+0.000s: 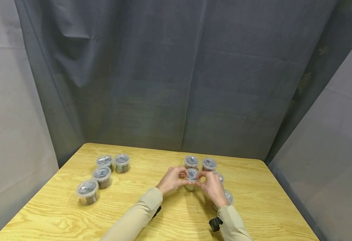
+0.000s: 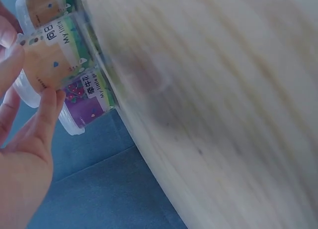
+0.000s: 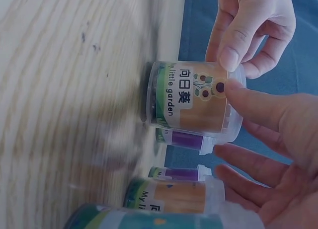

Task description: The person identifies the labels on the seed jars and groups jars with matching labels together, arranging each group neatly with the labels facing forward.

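Note:
Both hands are on one small clear plastic cup (image 1: 191, 174) with a lid, right of the table's middle. Its orange label (image 3: 201, 97) shows sunflowers and the words "My little garden". From the left, my left hand (image 1: 173, 180) pinches the cup near its lid with thumb and fingers. My right hand (image 1: 211, 187) grips the same rim from the other side, thumb toward me. In the right wrist view the cup stands upright relative to the table; whether its base touches the wood is unclear.
Behind the held cup stand two more lidded cups (image 1: 191, 161), one with a purple label (image 2: 87, 100). Others stand beside the right hand, including a teal-labelled cup (image 3: 149, 219). Several similar cups (image 1: 101, 175) stand at the left of the wooden table (image 1: 58, 221). Grey curtains surround it.

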Demonstrator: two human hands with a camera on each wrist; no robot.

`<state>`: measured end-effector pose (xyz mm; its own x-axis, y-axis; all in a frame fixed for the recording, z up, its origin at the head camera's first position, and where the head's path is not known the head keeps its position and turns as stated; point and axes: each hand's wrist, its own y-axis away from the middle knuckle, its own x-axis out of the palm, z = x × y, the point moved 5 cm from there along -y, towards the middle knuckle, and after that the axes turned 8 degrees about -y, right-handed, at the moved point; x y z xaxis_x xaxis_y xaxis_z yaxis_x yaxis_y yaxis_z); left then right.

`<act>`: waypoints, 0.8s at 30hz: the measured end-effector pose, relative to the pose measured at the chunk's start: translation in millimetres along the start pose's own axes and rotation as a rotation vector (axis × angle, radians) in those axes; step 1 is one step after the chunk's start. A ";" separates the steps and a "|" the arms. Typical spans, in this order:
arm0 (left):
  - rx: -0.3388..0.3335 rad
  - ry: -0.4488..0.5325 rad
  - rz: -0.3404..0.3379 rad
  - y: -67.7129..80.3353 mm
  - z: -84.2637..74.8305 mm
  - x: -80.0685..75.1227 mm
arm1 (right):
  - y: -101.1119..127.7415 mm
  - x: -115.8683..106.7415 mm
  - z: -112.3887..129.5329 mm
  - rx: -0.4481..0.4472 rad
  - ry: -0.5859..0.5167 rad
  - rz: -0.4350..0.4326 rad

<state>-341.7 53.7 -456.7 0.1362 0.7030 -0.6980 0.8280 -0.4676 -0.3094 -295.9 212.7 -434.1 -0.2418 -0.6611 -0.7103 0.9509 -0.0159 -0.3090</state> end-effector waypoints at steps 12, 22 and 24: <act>0.003 -0.042 0.040 -6.3 1.5 7.3 | 1.4 1.4 -3.1 -0.024 0.010 0.003; -0.014 -0.046 0.052 -7.5 -1.4 8.5 | 0.4 0.1 -5.2 -0.021 -0.011 0.024; -0.014 -0.036 0.055 -7.6 -1.0 8.5 | 0.8 -0.2 -5.2 -0.026 -0.016 0.024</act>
<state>-346.3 63.8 -459.6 0.1623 0.6562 -0.7369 0.8274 -0.4974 -0.2607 -296.2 216.7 -437.4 -0.2161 -0.6733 -0.7071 0.9508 0.0194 -0.3091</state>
